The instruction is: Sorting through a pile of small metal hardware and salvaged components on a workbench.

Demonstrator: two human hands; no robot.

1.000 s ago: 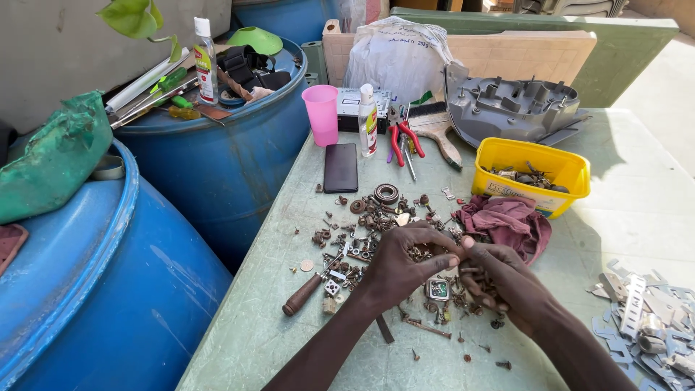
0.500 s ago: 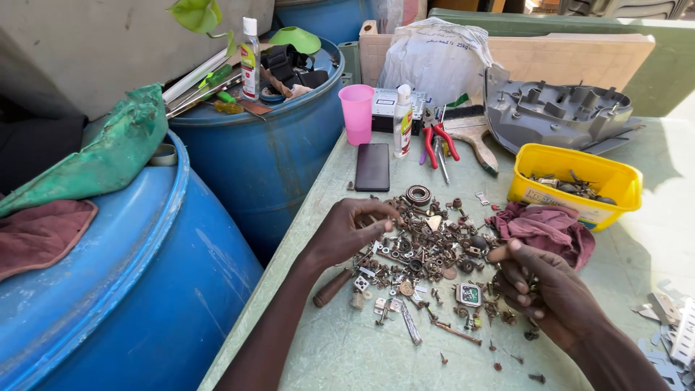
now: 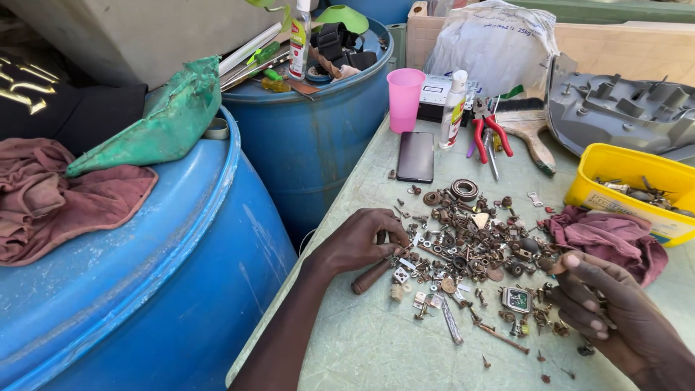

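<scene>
Two hands: sorting at the scrap pile [image 3: 474, 250] mid-table [image 3: 362, 355].
Left hand [image 3: 358, 242]: fingertips pinched together on small bits at the pile's left edge.
Right hand [image 3: 615, 315]: loosely curled, fingers apart, holding nothing visible.
Next: a fine pinch, I'd judge.

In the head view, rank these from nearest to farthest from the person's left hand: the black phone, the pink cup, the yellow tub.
From the left hand:
1. Black phone, lying flat on the table just beyond the hand.
2. Pink cup, upright behind the phone, near the table's far edge.
3. Yellow tub, far across on the right side, past the scattered metal parts.
</scene>
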